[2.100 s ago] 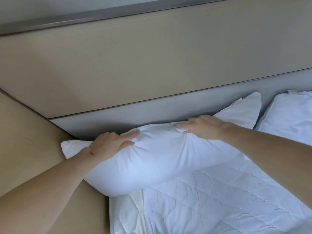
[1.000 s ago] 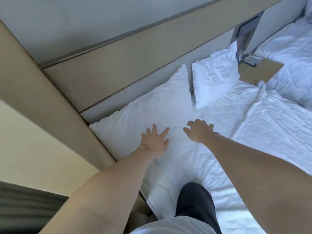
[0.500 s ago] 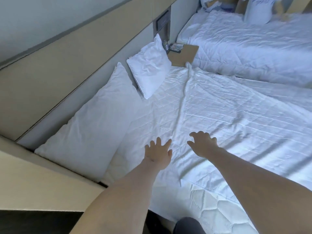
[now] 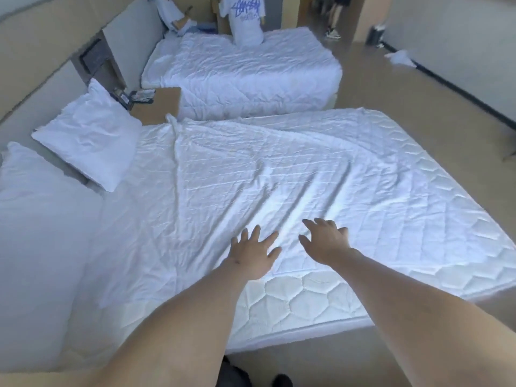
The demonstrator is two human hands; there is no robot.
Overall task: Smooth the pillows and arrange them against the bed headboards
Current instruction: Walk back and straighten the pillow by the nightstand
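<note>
1. The near pillow (image 4: 36, 241) lies flat at the left end of the near bed (image 4: 279, 174), its long side along the grey headboard (image 4: 16, 127) at the frame's left edge.
2. The second pillow (image 4: 89, 135) sits just beyond it, creased and tilted, 1 corner raised against the headboard, its lower corner close to the near pillow.
3. The left hand (image 4: 254, 254) is held over the wrinkled white sheet (image 4: 212, 196) near the bed's side edge, palm down, fingers spread, its grip apart and holding nothing.
4. The right hand (image 4: 325, 243) is just beside it to the right, fingers loosely curled and spread, grip also apart and empty; whether either hand touches the sheet cannot be told.
5. Both hands are well apart from the 2 pillows.
6. The sheet leaves the quilted mattress (image 4: 307, 300) bare along the near edge and at the foot.
7. A brown bedside surface (image 4: 159, 106) stands between the near bed and a second bed (image 4: 245, 68), with small dark items at its headboard end.
8. A white printed T-shirt (image 4: 247, 18) hangs or stands at the far side of the second bed.
</note>
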